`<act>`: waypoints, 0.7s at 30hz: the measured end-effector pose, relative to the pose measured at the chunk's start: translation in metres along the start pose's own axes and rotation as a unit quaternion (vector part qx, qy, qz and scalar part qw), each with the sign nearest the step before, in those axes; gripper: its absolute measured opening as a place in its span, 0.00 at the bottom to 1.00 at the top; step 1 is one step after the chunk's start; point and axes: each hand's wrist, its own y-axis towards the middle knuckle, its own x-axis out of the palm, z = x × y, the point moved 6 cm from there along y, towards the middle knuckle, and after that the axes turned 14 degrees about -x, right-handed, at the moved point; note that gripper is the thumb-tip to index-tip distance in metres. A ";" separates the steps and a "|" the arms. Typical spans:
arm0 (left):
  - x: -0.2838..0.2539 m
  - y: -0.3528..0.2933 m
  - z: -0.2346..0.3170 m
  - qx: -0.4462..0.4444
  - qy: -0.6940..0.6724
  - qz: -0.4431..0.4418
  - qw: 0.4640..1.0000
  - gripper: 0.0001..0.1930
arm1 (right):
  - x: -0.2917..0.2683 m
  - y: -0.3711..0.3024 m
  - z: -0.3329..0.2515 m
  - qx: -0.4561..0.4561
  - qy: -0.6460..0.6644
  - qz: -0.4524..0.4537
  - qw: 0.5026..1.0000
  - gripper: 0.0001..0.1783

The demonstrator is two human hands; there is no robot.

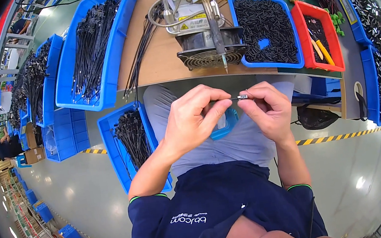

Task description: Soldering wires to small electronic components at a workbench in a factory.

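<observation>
Pinching a thin black cable [234, 98] between thumb and forefinger, the seated worker's left hand [196, 117] meets the right hand [267, 109] just above the lap. That right hand is closed too, thumb and fingertips gripping the small metal connector [243, 96] at the cable's end, so the piece spans the little gap between both hands. From where I stand, a blue tub [226, 131] shows below them, between the grey-trousered thighs. By the left forearm sits a blue bin [108, 142] heaped with black cables. Ahead, on the brown board [144, 60] of the bench, stands a machine [211, 51] with a round fan grille and a pointed tip aimed down toward the worker. More cables lie left of it, beside a long blue bin [85, 103] crammed with others. To its right come a blue tray [272, 64] of short black tubes, then a red bin [325, 67] holding a yellow-handled tool [326, 54].
</observation>
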 end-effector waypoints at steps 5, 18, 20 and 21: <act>0.001 0.006 0.001 0.043 0.065 0.031 0.996 0.06 | -0.002 0.013 0.000 -0.016 -0.025 0.007 1.000 0.13; -0.011 0.019 0.011 0.105 0.116 0.132 0.979 0.07 | 0.008 0.029 0.010 -0.025 -0.020 0.026 0.999 0.12; -0.012 0.019 0.008 0.111 0.107 0.139 0.978 0.06 | 0.011 0.031 0.011 -0.021 -0.010 0.036 0.999 0.12; -0.012 0.019 0.007 0.111 0.107 0.139 0.978 0.06 | 0.012 0.033 0.010 -0.027 -0.014 0.040 0.999 0.12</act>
